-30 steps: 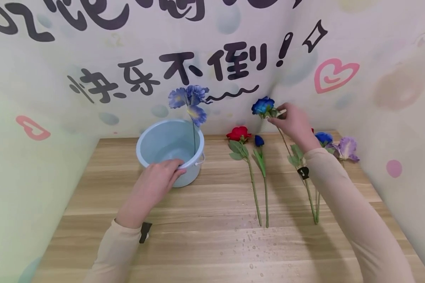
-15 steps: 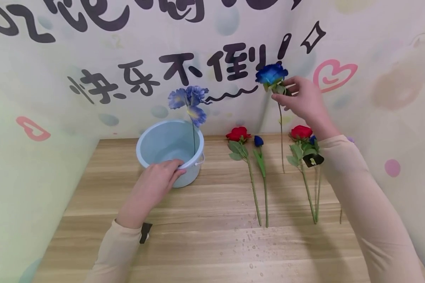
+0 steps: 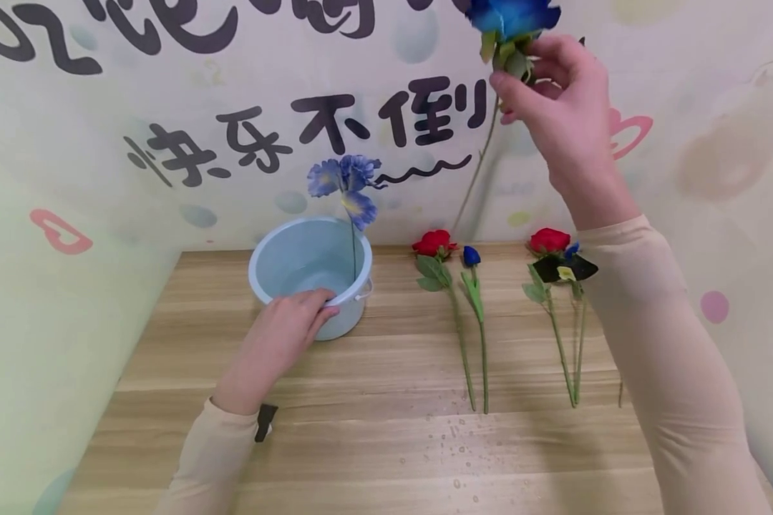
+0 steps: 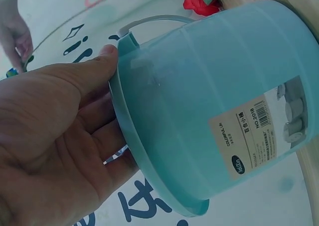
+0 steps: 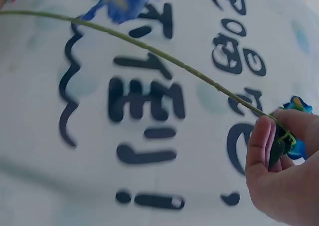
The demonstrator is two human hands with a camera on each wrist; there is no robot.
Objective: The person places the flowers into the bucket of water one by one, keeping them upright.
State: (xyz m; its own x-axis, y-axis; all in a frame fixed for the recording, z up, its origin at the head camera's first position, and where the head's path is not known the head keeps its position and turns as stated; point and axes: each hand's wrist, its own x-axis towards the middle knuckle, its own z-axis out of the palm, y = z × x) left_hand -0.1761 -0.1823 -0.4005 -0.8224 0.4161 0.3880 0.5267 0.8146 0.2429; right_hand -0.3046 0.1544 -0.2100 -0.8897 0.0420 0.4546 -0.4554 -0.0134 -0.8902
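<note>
My left hand (image 3: 283, 336) grips the near rim of a light blue bucket (image 3: 338, 325), thumb outside and fingers over the edge in the left wrist view. One blue-violet iris (image 3: 354, 182) stands in the bucket, leaning on its right side. High in front of the wall, my right hand (image 3: 570, 107) pinches a blue rose (image 3: 512, 18) just beneath its bloom. The rose's thin stem (image 5: 184, 66) slants down to the left, its lower end near the red rose. In the head view the top of the bloom is cut off.
On the wooden table (image 3: 361, 443) lie a red rose (image 3: 434, 243), a dark blue bud (image 3: 471, 256) and, farther right, another red rose (image 3: 550, 240) with flowers partly hidden by the right sleeve. Water drops dot the table. A printed wall (image 3: 232, 200) stands behind.
The right hand has lifted the blue rose from low over the table up to the top of the head view. My left hand has stayed on the bucket rim.
</note>
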